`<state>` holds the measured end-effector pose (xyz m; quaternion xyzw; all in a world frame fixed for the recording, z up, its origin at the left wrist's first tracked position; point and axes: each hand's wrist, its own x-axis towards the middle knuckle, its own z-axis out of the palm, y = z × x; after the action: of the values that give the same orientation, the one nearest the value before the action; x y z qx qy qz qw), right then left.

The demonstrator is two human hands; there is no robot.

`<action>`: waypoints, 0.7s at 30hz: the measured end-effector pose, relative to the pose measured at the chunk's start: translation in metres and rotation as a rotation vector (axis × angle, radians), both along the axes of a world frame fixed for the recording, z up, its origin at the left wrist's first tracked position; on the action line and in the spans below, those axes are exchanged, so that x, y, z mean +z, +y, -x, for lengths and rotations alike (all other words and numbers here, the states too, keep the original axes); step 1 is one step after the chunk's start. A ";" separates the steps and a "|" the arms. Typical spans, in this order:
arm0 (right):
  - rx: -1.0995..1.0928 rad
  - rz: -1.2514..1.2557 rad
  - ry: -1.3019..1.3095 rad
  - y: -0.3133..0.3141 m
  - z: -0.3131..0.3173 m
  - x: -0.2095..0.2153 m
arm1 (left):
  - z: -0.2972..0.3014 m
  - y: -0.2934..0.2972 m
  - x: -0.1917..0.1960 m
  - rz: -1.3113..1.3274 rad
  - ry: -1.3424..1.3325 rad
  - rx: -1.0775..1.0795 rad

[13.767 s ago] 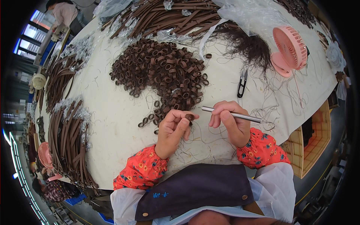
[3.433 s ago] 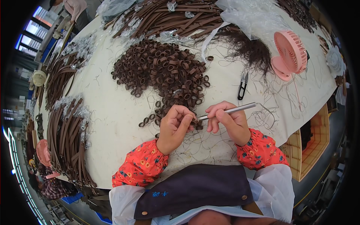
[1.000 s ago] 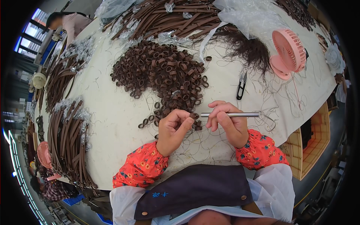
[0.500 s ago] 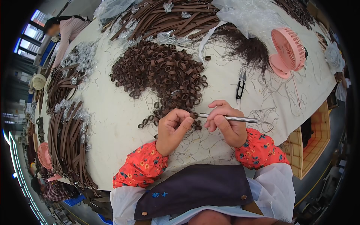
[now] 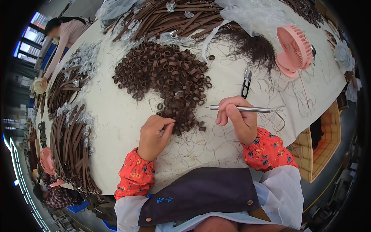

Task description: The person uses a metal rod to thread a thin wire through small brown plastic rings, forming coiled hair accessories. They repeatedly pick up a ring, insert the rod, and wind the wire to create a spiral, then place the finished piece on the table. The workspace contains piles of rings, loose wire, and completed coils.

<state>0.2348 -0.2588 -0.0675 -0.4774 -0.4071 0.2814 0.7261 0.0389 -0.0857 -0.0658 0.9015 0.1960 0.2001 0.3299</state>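
Note:
My right hand grips a slim silver metal tool, pen-shaped with a thin pointed tip, a thin loop trailing from its other end. That tip points left, clear of a big heap of small brown strap loops. At the heap's lower left edge is my left hand, thumb and fingers pinched together; whatever lies between them is too small or hidden to make out. Black thread snips lie just beyond my right hand. Loose threads are strewn over the pale table cover between my hands.
Bundles of brown straps with clear plastic wrap line the left side; more straps lie at the back. A pink fan stands at the far right beside dark thread scraps. A person leans in at the far left.
My left hand has moved left and slightly down, away from the tool, and the brown loop at the tip is gone from it. My right hand has risen slightly, still gripping the tool.

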 end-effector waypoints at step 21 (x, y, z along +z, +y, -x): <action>0.008 0.180 -0.169 0.000 -0.001 0.006 | -0.040 -0.028 -0.011 0.025 -0.141 -0.145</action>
<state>0.2357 -0.2588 -0.0617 -0.5610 -0.4416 0.2786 0.6423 0.0790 -0.1132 -0.0772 0.8927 0.1090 0.2361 0.3679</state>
